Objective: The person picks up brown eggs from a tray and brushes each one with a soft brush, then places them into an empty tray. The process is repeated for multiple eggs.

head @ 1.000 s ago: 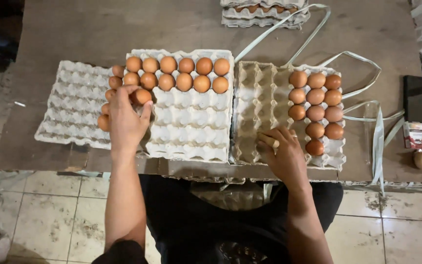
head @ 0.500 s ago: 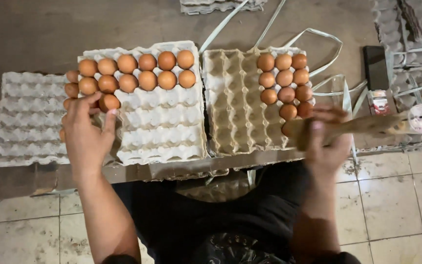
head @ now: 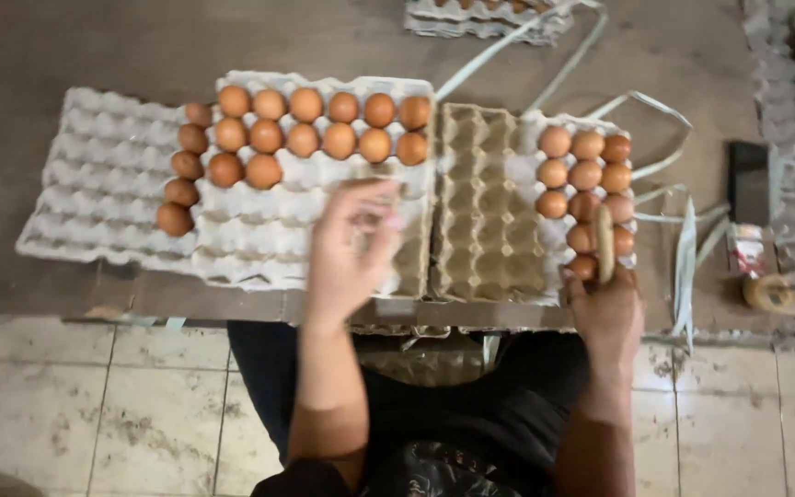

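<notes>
eggs (head: 305,124) fill the far rows of the white tray (head: 232,239) mid-table; left hand (head: 353,241) hovers over its near cells, fingers loose, empty. right hand (head: 607,308) at the near edge grips a brown egg (head: 604,241) by the right tray (head: 485,198). i'd set it gently into an empty cell.

We see dim, even light with soft shadows. Our left hand (head: 351,247) smears with motion blur; the far corners darken.
</notes>
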